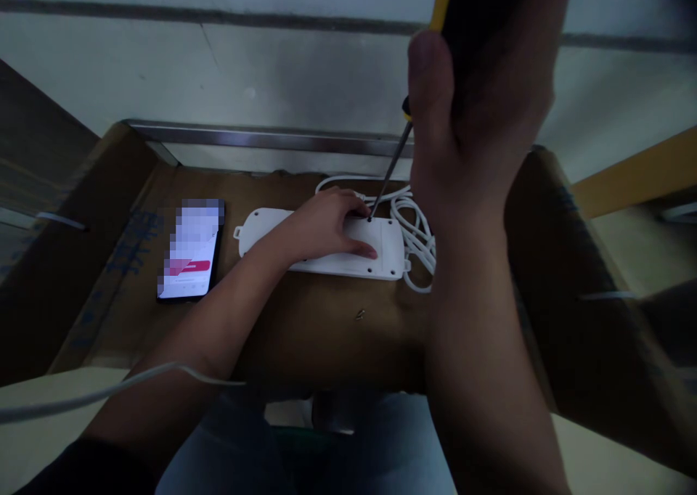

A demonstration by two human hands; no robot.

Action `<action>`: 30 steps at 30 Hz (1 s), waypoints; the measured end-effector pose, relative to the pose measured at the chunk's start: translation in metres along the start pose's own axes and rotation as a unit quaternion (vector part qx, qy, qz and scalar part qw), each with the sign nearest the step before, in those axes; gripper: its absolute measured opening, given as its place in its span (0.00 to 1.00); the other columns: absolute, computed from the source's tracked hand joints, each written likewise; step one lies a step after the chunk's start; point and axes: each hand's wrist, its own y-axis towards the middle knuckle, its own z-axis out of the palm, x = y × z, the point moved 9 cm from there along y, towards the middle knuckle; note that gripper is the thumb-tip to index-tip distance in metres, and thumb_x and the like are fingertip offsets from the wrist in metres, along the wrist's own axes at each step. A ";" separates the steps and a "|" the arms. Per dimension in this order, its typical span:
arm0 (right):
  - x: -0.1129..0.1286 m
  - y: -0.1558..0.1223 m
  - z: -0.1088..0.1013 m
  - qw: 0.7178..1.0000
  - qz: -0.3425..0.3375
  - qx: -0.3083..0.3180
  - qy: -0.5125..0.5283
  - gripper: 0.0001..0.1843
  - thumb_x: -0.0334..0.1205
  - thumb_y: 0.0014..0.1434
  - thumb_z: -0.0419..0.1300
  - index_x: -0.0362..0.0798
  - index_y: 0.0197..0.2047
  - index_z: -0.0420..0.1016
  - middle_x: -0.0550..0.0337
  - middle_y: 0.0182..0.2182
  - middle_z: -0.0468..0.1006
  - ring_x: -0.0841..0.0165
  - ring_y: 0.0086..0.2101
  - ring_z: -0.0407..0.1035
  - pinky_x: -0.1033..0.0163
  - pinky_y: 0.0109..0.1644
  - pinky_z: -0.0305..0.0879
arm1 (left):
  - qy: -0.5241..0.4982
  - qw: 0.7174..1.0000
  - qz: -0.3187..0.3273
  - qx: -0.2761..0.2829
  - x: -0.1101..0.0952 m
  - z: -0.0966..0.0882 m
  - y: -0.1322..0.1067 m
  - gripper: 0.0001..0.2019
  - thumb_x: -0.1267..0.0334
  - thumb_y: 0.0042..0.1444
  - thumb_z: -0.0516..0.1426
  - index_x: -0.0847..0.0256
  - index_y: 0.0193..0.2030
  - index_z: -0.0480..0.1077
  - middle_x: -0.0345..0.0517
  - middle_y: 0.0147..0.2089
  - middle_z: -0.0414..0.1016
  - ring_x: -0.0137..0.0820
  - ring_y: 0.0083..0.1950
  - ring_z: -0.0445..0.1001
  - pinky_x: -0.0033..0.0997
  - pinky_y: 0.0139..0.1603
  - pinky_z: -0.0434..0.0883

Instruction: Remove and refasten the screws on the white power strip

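A white power strip [337, 263] lies face down on a brown cardboard sheet [305, 335]. My left hand [327, 223] rests flat on its back, fingers spread, pressing it down. My right hand [468, 96], raised close to the camera, is closed around the black and yellow handle of a screwdriver [393, 162]. The screwdriver's thin shaft slants down to the left, and its tip touches the strip's back near the far right end. The strip's white cable [417, 237] lies coiled just to the right.
A phone [190, 252] with a lit screen lies on the cardboard to the left of the strip. A small loose screw [360, 313] sits in front of the strip. A metal rail [261, 138] runs along the far edge. A thin white wire [109, 390] crosses the lower left.
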 end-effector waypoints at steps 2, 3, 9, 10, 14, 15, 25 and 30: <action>0.000 0.000 0.000 1.000 -0.006 -0.002 -0.001 0.20 0.52 0.71 0.52 0.48 0.59 0.63 0.67 0.47 0.69 0.86 0.49 0.70 0.83 0.49 0.68 | -0.002 1.000 -0.002 0.002 0.000 0.000 0.000 0.27 0.50 0.47 0.75 0.63 0.50 0.80 0.52 0.52 0.83 0.45 0.56 0.79 0.44 0.62 0.72; 0.000 0.000 -0.001 1.000 -0.012 -0.008 -0.002 0.21 0.53 0.71 0.52 0.47 0.59 0.63 0.66 0.48 0.69 0.85 0.52 0.70 0.84 0.49 0.67 | -0.002 1.000 -0.003 0.002 0.000 0.000 0.000 0.28 0.49 0.47 0.76 0.63 0.50 0.80 0.52 0.52 0.83 0.45 0.56 0.79 0.44 0.62 0.72; -0.002 0.000 0.000 1.000 -0.026 -0.015 -0.002 0.24 0.54 0.71 0.51 0.46 0.60 0.65 0.67 0.48 0.69 0.82 0.62 0.64 0.86 0.52 0.64 | 0.003 1.000 -0.007 0.007 -0.001 0.001 -0.001 0.28 0.49 0.48 0.75 0.63 0.51 0.79 0.52 0.54 0.83 0.46 0.57 0.79 0.44 0.63 0.71; -0.002 0.000 -0.001 1.000 -0.026 -0.016 0.000 0.24 0.54 0.71 0.51 0.46 0.60 0.65 0.67 0.48 0.68 0.82 0.62 0.64 0.86 0.54 0.64 | 0.004 1.000 -0.006 0.008 -0.001 0.001 -0.001 0.28 0.49 0.48 0.75 0.63 0.51 0.79 0.52 0.54 0.83 0.46 0.57 0.79 0.44 0.63 0.71; 0.000 0.000 0.000 1.000 -0.021 -0.012 0.002 0.20 0.52 0.71 0.52 0.47 0.57 0.63 0.66 0.47 0.66 0.86 0.50 0.66 0.83 0.55 0.66 | 0.002 1.000 -0.002 0.005 -0.001 -0.001 -0.001 0.28 0.48 0.47 0.75 0.63 0.50 0.80 0.52 0.53 0.83 0.47 0.56 0.79 0.45 0.62 0.72; 0.001 0.000 0.001 1.000 -0.018 -0.007 -0.002 0.19 0.51 0.71 0.52 0.47 0.56 0.63 0.65 0.46 0.66 0.86 0.46 0.65 0.82 0.51 0.67 | 0.001 1.000 -0.002 0.004 -0.001 -0.001 -0.001 0.28 0.49 0.47 0.75 0.63 0.50 0.80 0.52 0.53 0.83 0.47 0.56 0.79 0.46 0.62 0.72; -0.005 -0.001 -0.001 1.000 -0.010 0.010 -0.011 0.21 0.52 0.71 0.52 0.46 0.58 0.62 0.64 0.42 0.66 0.86 0.40 0.60 0.76 0.49 0.65 | -0.005 1.000 0.002 0.002 -0.001 0.000 -0.001 0.27 0.50 0.48 0.75 0.62 0.50 0.79 0.52 0.52 0.83 0.46 0.55 0.79 0.44 0.62 0.72; -0.012 -0.002 -0.002 1.000 0.004 -0.005 0.029 0.24 0.50 0.68 0.54 0.43 0.61 0.64 0.63 0.52 0.73 0.81 0.52 0.70 0.75 0.63 0.70 | -0.004 1.000 0.004 0.000 -0.002 0.000 -0.001 0.26 0.50 0.48 0.75 0.62 0.50 0.79 0.53 0.52 0.83 0.46 0.57 0.78 0.44 0.62 0.71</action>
